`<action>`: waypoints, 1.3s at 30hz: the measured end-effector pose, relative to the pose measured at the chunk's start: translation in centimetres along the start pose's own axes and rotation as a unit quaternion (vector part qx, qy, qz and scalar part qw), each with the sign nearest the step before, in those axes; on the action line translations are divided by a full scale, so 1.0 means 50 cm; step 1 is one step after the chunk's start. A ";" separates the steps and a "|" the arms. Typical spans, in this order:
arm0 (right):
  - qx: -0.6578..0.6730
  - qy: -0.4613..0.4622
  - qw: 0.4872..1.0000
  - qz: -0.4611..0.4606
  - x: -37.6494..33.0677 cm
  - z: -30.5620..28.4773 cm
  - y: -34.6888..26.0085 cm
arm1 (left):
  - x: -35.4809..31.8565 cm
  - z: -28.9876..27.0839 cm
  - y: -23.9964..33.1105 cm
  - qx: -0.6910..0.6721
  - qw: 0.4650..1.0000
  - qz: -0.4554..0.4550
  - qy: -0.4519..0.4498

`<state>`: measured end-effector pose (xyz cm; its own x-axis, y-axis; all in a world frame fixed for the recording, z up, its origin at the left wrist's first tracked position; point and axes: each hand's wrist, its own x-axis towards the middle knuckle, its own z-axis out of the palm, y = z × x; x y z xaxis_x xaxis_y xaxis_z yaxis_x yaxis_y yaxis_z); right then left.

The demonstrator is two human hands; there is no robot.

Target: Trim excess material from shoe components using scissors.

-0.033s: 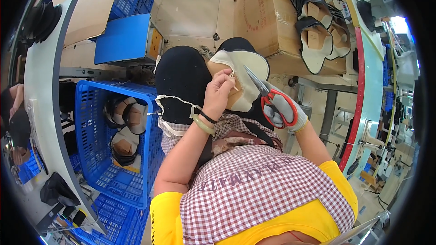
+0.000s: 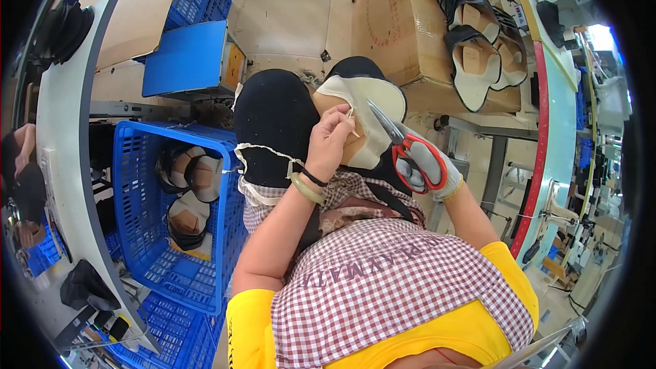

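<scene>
A shoe upper (image 2: pixel 372 133) lies across my right thigh, its cream and tan lining facing up and a black edge showing at the far end. My left hand (image 2: pixel 331 138) is closed in a pinch over it, with a thin cream strip (image 2: pixel 352 117) between thumb and fingers. In my right hand (image 2: pixel 429 164), which wears a pale glove, are scissors (image 2: pixel 408 147) with red and dark handles. Their blades point away and to the left, over the lining, with the tips close to my left fingertips. A loose cream trimming strip (image 2: pixel 263 147) hangs across my left thigh.
To my left stands a blue plastic crate (image 2: pixel 171 287) holding several shoe uppers (image 2: pixel 188 215). Ahead on the right, a cardboard box (image 2: pixel 410 82) carries a row of black uppers (image 2: pixel 473 61). White table edges (image 2: pixel 75 130) flank the left side; a red-edged bench (image 2: pixel 535 143) borders the right.
</scene>
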<state>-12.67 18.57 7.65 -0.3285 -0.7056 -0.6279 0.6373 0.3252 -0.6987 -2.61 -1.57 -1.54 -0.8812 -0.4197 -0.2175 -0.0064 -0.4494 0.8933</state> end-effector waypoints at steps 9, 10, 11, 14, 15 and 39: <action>-0.074 0.009 0.997 0.006 -0.016 0.039 0.014 | -0.015 0.008 0.018 -0.021 1.000 -0.003 0.004; -0.076 0.009 0.997 0.003 -0.015 0.040 0.017 | -0.016 0.009 0.018 -0.028 1.000 -0.008 0.004; -0.065 0.006 0.998 0.011 -0.014 0.042 0.017 | -0.016 0.009 0.019 -0.027 1.000 -0.005 0.003; -0.051 0.001 0.998 0.020 -0.006 0.042 0.019 | -0.017 0.011 0.018 -0.009 1.000 0.010 0.000; -0.040 0.008 0.999 0.019 -0.007 0.052 0.011 | -0.018 0.012 0.017 -0.003 1.000 0.014 0.001; -0.040 0.017 0.999 0.032 0.032 0.039 -0.008 | -0.040 0.022 0.028 0.112 0.993 0.048 -0.005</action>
<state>-12.10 16.08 7.58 -0.3128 -0.6603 -0.6828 0.6000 0.4199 -0.6809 -1.38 -0.51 0.59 -0.8872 -0.4443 -0.1243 -0.0257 -0.2214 0.9748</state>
